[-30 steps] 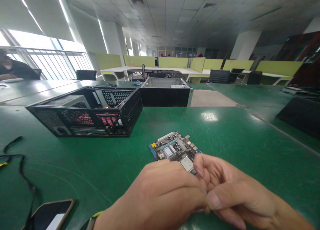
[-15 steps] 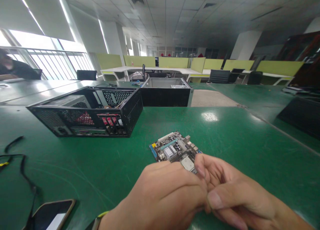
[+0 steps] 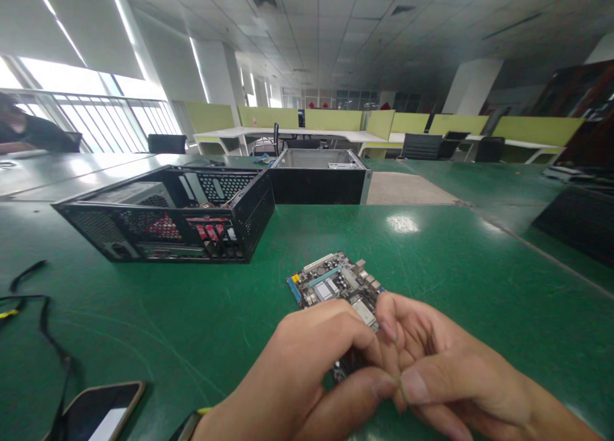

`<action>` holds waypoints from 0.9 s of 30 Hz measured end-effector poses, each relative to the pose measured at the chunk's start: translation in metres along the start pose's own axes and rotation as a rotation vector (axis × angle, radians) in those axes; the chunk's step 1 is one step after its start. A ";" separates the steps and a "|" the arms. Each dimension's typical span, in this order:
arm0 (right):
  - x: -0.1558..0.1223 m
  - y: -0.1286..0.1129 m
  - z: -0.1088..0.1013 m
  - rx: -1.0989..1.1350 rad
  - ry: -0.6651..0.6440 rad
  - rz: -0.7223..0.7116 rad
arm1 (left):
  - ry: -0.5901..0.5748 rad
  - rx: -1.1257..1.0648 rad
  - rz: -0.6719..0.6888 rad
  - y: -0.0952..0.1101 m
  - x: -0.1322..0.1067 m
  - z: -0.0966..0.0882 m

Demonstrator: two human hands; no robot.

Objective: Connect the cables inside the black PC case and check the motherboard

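A motherboard [image 3: 330, 275] lies flat on the green table, with its near part behind my hands. Just over its near edge, my left hand [image 3: 311, 358] and my right hand [image 3: 451, 364] meet fingertip to fingertip. The left thumb and bent fingers form a pinch. On the right, the thumb presses against curled fingers. Whatever lies between the fingertips is hidden or too small to name. A pale square metal part [image 3: 363, 312] on the board shows just above the left fingers.
An opened black computer case [image 3: 261, 220] stands at the left, and a second case [image 3: 319, 185] behind it. A phone [image 3: 103, 412] and a black strap [image 3: 45, 329] lie at the near left. One person [image 3: 38, 134] sits at the far left. A dark panel [image 3: 580, 227] is at the right.
My left hand has turned, its index finger lifting and its thumb coming into view, which opens a gap showing more of the motherboard. My right hand has stayed nearly still.
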State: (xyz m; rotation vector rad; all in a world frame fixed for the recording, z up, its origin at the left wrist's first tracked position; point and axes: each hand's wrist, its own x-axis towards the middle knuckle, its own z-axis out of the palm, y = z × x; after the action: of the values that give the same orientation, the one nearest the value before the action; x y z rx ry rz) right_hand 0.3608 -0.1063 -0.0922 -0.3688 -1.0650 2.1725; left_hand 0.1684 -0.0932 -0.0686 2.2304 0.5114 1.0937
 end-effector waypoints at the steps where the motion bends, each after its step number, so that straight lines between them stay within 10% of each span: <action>1: 0.000 0.000 0.000 -0.004 0.006 0.000 | -0.020 -0.017 -0.026 0.000 0.000 0.000; 27: -0.001 0.002 0.000 0.005 -0.040 0.008 | -0.063 0.049 -0.060 0.004 0.001 0.001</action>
State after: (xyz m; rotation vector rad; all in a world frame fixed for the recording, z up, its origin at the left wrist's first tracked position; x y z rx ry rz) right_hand 0.3604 -0.1074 -0.0933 -0.3295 -1.0806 2.1978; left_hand 0.1695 -0.0962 -0.0659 2.2690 0.5798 0.9869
